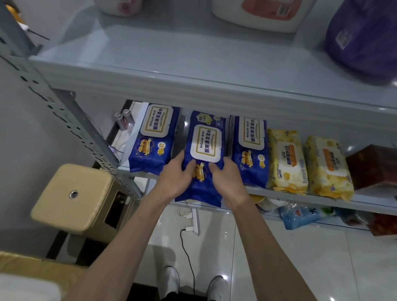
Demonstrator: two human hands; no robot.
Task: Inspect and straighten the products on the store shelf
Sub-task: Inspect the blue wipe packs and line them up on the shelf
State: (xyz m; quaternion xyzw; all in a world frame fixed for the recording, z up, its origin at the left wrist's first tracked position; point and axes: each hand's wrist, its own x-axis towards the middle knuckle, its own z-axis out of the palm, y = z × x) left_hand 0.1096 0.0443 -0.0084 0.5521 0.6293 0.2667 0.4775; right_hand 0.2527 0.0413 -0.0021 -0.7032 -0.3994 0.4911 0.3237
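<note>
Forearms (124, 239): two bare arms reach from the bottom edge toward the shelving.
Left hand (176, 174): grasps the near left side of the middle blue wipes pack (205, 141), thumb on top.
Right hand (228, 179): grasps the same pack's near right side, thumb on top.
Middle blue wipes pack: lies lengthwise, white lid up, its near end hanging past the front edge of the middle shelf (331, 198).
Left blue pack (154, 137): just beside it, near the shelf's left end.
Right blue pack (249, 149): on its other side, touching the first of two yellow wipes packs (287, 162).
Brown box (379, 167): toward the shelf's right end.
Beige stool (75, 195): on the floor, left of the shelving.
</note>
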